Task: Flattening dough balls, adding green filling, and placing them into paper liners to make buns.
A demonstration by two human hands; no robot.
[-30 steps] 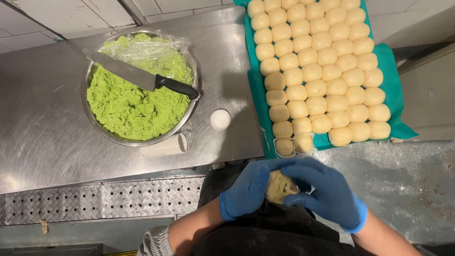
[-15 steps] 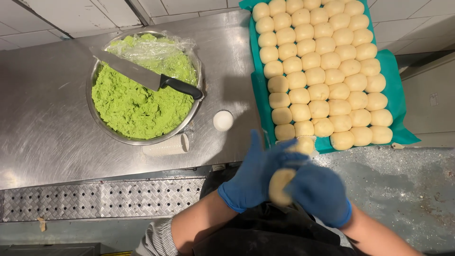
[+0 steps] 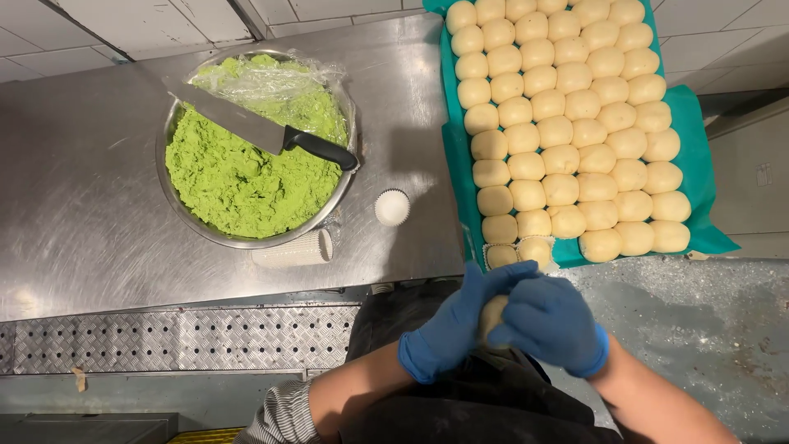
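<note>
Both hands wear blue gloves and are cupped together around one pale dough ball (image 3: 491,315), just below the counter's front edge. My left hand (image 3: 454,327) wraps it from the left; my right hand (image 3: 551,322) covers it from the right. Only a sliver of the ball shows between the gloves. Directly above them lies a teal-lined tray (image 3: 703,185) packed with several rows of round pale dough balls (image 3: 567,123). Two of the nearest balls sit in paper cups (image 3: 518,252).
A steel bowl (image 3: 168,193) of green paste (image 3: 238,177) stands on the steel counter (image 3: 82,214), plastic wrap at its far side and a black-handled knife (image 3: 263,127) across its rim. A stack of paper cups (image 3: 292,249) lies beside it; one cup (image 3: 392,206) stands apart.
The hands stay clasped on the dough ball, working it between the palms; a second ago more of the ball showed, now the right glove covers most of it.
</note>
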